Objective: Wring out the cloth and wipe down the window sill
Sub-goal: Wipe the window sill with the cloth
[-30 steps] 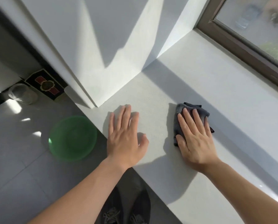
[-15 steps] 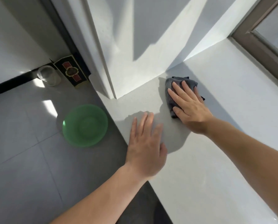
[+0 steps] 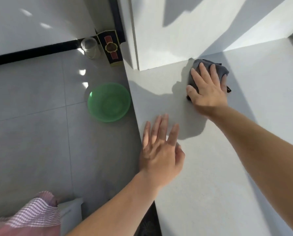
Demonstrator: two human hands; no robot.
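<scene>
- White sill (image 3: 210,167) fills the right of our head view, with grey floor (image 3: 40,116) below its front edge and a wall (image 3: 159,40) meeting its far left corner.
- Our right hand (image 3: 207,89) presses the cloth (image 3: 219,68) flat on the sill near that corner, just beside the foot of the wall; the fingers lie straight and slightly apart on top, not curled round it.
- Our left hand (image 3: 161,150) is at the sill's front edge, fingers straight and a little spread, holding nothing; blur keeps us from telling whether it touches.
- A green bowl (image 3: 109,102) sits on the floor close below the front edge.
- We judge the wipe under way. The cloth is bunched and only pinned from above, so a fast stroke could slide the hand off it, or leave the strip along the wall missed.
- A sweep toward the front edge could drop the cloth onto the floor.
</scene>
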